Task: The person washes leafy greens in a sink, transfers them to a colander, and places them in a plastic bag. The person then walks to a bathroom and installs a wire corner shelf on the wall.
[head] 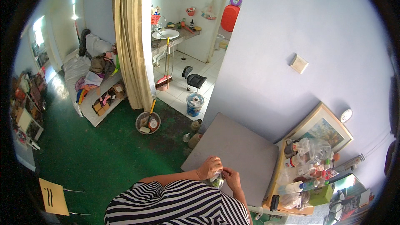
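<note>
Both my hands meet close to my chest, over the near left part of a grey tabletop [237, 150]. My left hand [211, 167] has its fingers closed on the gathered top of a clear plastic bag [217, 182]. The fingertips of my right hand [232, 178] pinch the same bag at its top, touching or almost touching the left fingers. Something green shows through the plastic; what it is I cannot tell. The lower part of the bag is hidden behind my striped shirt.
To the right, a wooden-edged table [275, 190] holds bottles, plastic bags, a green box [321, 194] and a framed picture [325, 131]. A metal basin [148, 132] stands on the green floor at the left. Jars and a small bottle [186, 137] stand beside the grey tabletop.
</note>
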Available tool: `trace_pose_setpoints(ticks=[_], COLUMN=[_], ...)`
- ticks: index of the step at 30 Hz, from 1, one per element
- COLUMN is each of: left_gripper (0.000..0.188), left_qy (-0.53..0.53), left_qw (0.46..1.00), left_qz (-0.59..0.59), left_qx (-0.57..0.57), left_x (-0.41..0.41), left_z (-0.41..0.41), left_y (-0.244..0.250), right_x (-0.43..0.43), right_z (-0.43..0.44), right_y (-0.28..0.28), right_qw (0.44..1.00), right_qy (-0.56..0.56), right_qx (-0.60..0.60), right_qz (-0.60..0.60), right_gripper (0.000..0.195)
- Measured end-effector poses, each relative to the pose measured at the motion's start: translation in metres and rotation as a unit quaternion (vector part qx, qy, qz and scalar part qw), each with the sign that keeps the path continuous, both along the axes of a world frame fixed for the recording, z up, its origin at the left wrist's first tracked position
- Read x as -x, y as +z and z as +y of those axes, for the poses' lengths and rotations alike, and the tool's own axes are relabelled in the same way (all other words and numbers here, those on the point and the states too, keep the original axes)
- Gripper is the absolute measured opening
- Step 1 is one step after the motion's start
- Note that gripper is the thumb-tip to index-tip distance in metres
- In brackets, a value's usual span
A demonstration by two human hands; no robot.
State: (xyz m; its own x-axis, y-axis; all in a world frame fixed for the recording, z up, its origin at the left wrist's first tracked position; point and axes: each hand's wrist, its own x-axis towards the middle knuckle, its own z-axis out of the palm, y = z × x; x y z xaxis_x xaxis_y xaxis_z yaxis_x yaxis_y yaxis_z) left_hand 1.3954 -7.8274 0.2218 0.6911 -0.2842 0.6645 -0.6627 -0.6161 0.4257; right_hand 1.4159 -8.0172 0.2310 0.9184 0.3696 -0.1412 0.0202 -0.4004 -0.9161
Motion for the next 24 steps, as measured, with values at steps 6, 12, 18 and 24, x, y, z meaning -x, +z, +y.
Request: trace_pose_setpoints(ticks=[6, 12, 18, 24], left_gripper=[0.021, 0.021, 0.028, 0.112], left_qy=[-0.014, -0.022, -0.065, -0.121], left_qw=[1.0, 1.0, 0.993, 0.937], left_qz=[0.019, 0.016, 0.083, 0.267], left_qx=[-0.009, 0.014, -0.043, -0.19], left_x=[0.001, 0.01, 0.004, 0.018], left_z=[0.003, 0.002, 0.011, 0.014], left_y=[-0.001, 0.017, -0.001, -0.011], right_x=[0.003, -0.001, 0.002, 0.025], right_z=[0.002, -0.003, -0.011, -0.045], right_y=[0.017, 0.007, 0.005, -0.001], right_qw=[0.988, 0.973, 0.939, 0.949], right_qy=[0.014, 0.002, -0.011, -0.039], right_qx=[0.068, 0.1, 0.278, 0.18], right_qz=[-0.138, -0.21, -0.204, -0.256], right_gripper=[0.017, 0.012, 0.017, 0.041])
